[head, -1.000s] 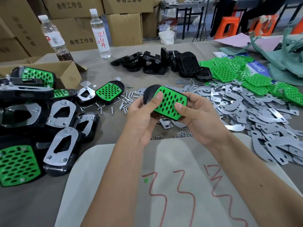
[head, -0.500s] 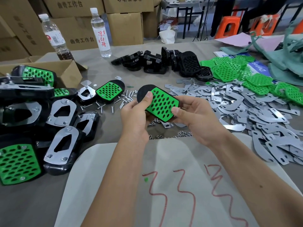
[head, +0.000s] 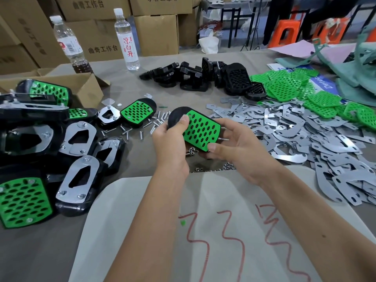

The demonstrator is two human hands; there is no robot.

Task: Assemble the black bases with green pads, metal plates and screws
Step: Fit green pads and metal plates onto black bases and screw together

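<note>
Lowered and swung leftward since the earlier frames, the black base (head: 176, 117) with its green pad (head: 200, 130) now sits above the loose screws (head: 156, 123) — the left hand (head: 172, 143) pinches its rounded far end, thumb on top, while the right hand (head: 234, 143) grasps the near right corner. At the far left an open cardboard box (head: 89, 88) holds finished assemblies (head: 47, 92), and two bottles (head: 127, 39) behind it are nearly drained — one keeps a little brown liquid.
</note>
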